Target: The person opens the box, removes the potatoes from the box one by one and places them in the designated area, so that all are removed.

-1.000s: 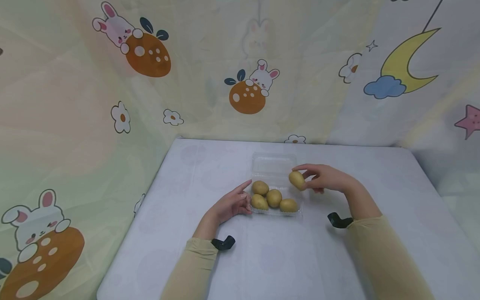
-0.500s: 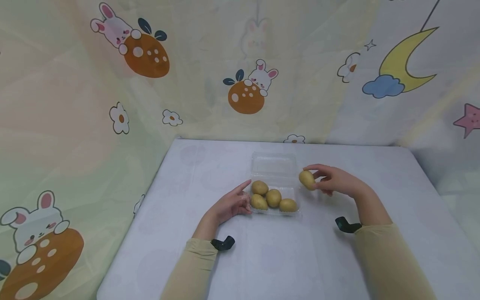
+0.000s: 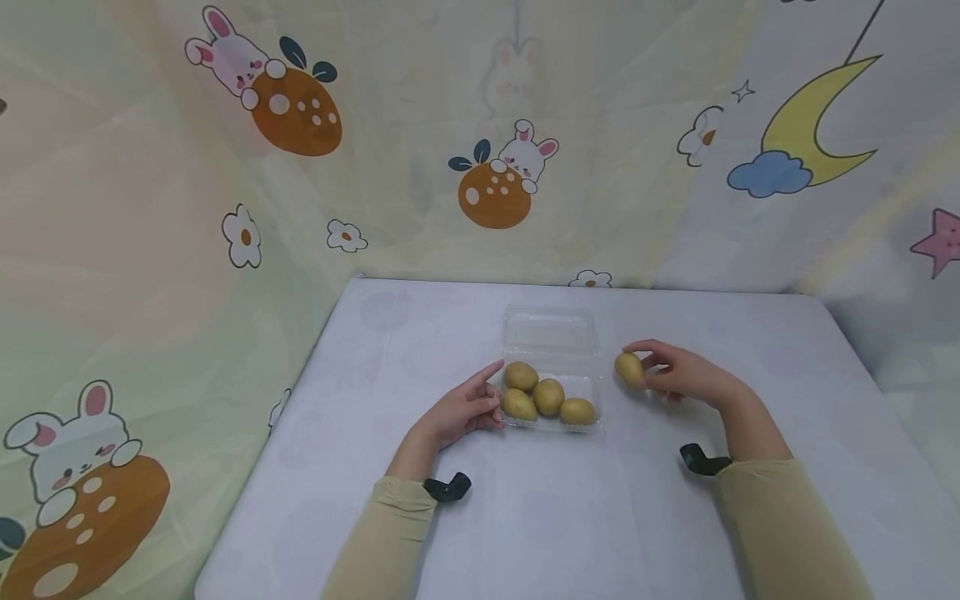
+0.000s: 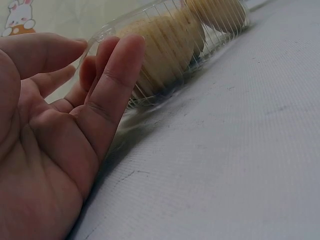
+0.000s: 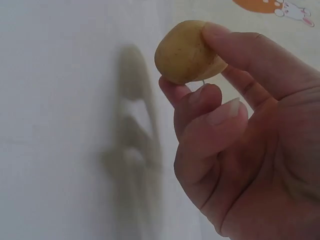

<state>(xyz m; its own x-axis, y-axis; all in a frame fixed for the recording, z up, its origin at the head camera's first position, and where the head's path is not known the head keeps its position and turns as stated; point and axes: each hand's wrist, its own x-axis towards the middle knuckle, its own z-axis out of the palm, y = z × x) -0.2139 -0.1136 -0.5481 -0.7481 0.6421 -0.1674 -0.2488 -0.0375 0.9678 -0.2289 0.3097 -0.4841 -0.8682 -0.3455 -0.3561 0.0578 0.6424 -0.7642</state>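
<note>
My right hand (image 3: 690, 375) pinches a small yellow potato (image 3: 629, 370) between thumb and fingertips, right of the clear plastic box. In the right wrist view the potato (image 5: 186, 52) sits at the fingertips, and its shadow falls on the table. My left hand (image 3: 456, 410) is at the left edge of the open clear plastic box (image 3: 585, 386), its index finger pointing along the side. In the left wrist view the box's rim runs between the thumb (image 4: 47, 52) and the other fingertips. Several potatoes (image 3: 548, 397) lie in the box, grouped toward its left and front.
The box's hinged lid (image 3: 550, 330) lies folded back behind it. A white cloth covers the table (image 3: 555, 517). Behind the table hangs a printed fabric backdrop (image 3: 405, 158). A dark wrist device (image 3: 447, 487) sits at the left cuff, and another device (image 3: 703, 460) at the right.
My right hand has carried the potato from over the box's right edge further right and nearer the table. My left hand has stayed at the box's left edge.
</note>
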